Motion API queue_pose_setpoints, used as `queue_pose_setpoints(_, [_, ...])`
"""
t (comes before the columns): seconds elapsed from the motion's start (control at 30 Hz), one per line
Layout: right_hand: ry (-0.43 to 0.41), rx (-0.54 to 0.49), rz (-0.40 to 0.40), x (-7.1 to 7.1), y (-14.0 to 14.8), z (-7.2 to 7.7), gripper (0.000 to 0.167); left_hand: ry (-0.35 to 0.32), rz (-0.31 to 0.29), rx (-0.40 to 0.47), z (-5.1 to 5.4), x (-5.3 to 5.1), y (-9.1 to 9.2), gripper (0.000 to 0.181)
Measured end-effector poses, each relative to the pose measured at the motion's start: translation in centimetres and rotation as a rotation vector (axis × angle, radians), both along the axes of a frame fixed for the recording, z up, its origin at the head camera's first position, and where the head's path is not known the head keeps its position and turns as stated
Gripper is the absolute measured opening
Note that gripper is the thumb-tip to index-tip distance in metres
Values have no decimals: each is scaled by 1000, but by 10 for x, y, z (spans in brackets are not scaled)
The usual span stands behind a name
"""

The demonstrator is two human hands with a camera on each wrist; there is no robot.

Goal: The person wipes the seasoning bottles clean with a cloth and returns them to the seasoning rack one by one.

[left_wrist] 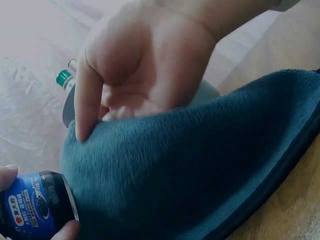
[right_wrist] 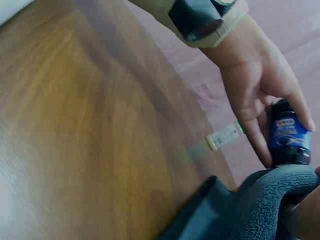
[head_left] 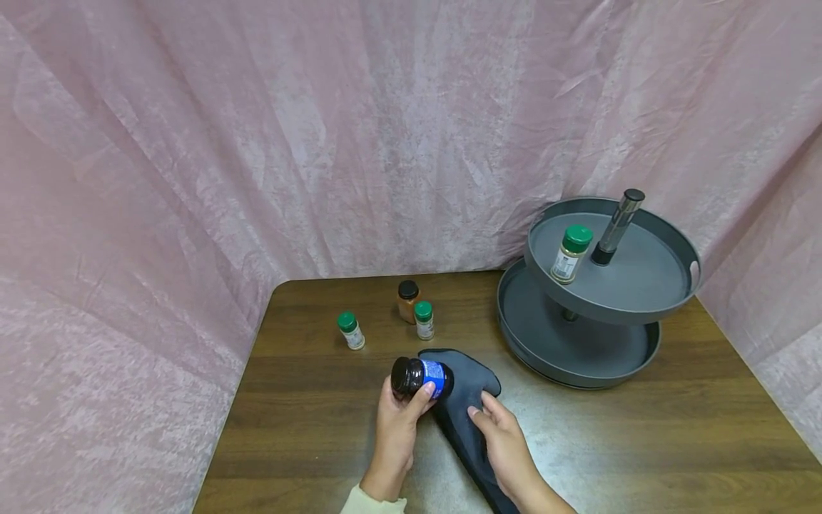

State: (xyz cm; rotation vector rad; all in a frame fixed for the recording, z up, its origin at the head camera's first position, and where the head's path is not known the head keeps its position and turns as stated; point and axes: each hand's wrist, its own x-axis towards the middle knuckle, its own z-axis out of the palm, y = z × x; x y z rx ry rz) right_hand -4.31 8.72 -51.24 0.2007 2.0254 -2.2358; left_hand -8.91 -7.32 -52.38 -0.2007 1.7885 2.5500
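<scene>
My left hand (head_left: 394,432) grips a dark jar (head_left: 434,378) with a black lid and a blue label, tipped on its side above the table. In the left wrist view the bottom end of the jar (left_wrist: 37,205) is against or very near a dark grey-blue cloth (left_wrist: 150,175). My right hand (head_left: 509,448) pinches that cloth (head_left: 464,417) between thumb and fingers, and it hangs toward me in a long fold. From the right wrist view, the left hand (right_wrist: 255,75) curls round the jar (right_wrist: 290,132), just over the cloth's fuzzy edge.
Behind the hands on the wooden table (head_left: 289,414) stand two green-capped shakers, one left (head_left: 352,334) and one right (head_left: 424,323), beside a black-capped brown jar (head_left: 407,303). A two-tier grey turntable (head_left: 578,368) at right bears another green-capped shaker (head_left: 568,260). Pink curtain (head_left: 385,143) hangs behind.
</scene>
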Motion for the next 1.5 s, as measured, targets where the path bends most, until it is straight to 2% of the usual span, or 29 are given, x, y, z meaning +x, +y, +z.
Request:
queue_pose_setpoints(0.17, [18,-46,-15,-2,6,5,64,-13,-30,-6,0,2,-1,57])
queue_pose_setpoints(0.33, [13,-49,-5,-3,4,3,62,-21,-69,-10,3,6,-2,58])
queue_pose_setpoints(0.4, [15,-50,-9,-3,1,1,55,-19,-64,-1,4,7,-2,57])
queue_pose_setpoints(0.57, [28,-25,-25,-1,-6,-1,23,7,-13,39,6,6,-3,55])
queue_pose_setpoints(0.6, [32,-9,-24,0,-6,-1,22,10,-2,44,6,5,-3,55])
queue_pose_setpoints(0.67, [37,8,-8,2,-5,1,32,18,15,42,6,4,-3,55])
queue_pose_setpoints(0.8, [45,-17,25,5,0,6,62,6,32,32,6,2,-5,56])
queue_pose_setpoints(0.87, [55,-42,29,5,2,8,66,5,31,31,6,2,-5,56])
queue_pose_setpoints(1.07, [91,-100,13,0,7,8,53,3,0,22,6,4,-5,53])
queue_pose_setpoints(1.23, [74,-137,-6,0,2,3,41,12,-17,12,8,7,-3,53])
queue_pose_setpoints(1.43, [66,-91,-14,4,-8,1,17,24,36,27,8,6,-3,51])
queue_pose_setpoints(1.5, [68,-59,-17,6,-8,2,19,30,50,27,7,5,-3,51])
